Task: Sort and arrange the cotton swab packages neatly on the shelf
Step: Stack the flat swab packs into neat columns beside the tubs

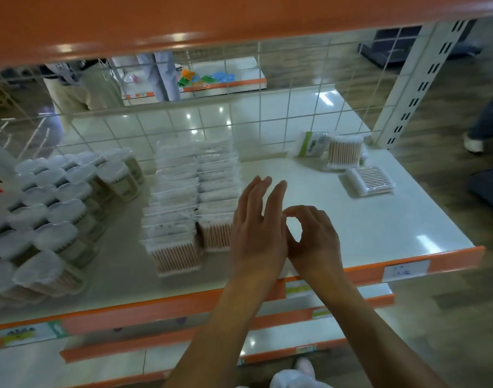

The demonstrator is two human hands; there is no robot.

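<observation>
Two rows of flat clear cotton swab packages [189, 203] stand upright in the middle of the white shelf [379, 225]. My left hand [258, 228] hovers with straight fingers beside the right row's front package, holding nothing. My right hand [312, 236] sits just to its right, thumb and forefinger curled into a loose ring, empty. At the back right lie three loose packages: a green-labelled one [312, 143], a wooden-stick one [345, 151] and a flat ribbed one [371, 180].
Round swab tubs with white lids [52, 203] fill the shelf's left side. A wire grid [239, 113] backs the shelf; an orange shelf [211, 21] hangs above. Lower shelves [183, 343] jut out below. People stand beyond the grid.
</observation>
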